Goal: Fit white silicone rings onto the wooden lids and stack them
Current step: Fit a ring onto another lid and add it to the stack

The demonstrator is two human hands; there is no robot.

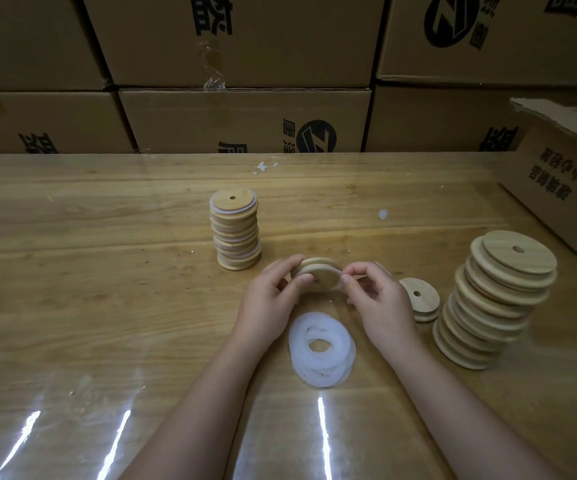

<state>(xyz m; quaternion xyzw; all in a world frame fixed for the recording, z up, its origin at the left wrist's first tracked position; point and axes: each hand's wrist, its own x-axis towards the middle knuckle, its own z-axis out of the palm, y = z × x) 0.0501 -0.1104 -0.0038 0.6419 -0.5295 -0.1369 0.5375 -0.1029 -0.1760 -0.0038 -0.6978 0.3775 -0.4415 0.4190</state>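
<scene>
Both hands hold one round wooden lid (321,273) with a small centre hole, tilted, just above the table. My left hand (273,299) grips its left edge, thumb on its face. My right hand (373,296) pinches its right edge; whether a ring is in those fingers I cannot tell. Below the hands lies a pile of white silicone rings (321,348). A stack of lids with rings fitted (235,233) stands behind. At the right leans a taller stack of bare lids (494,299), with a single lid (420,299) beside it.
The wooden table (89,254) is covered with clear plastic film. An open cardboard box (564,181) sits at the right back corner. A wall of stacked cardboard cartons (245,116) closes off the far edge. Small white scraps (383,213) lie on the table.
</scene>
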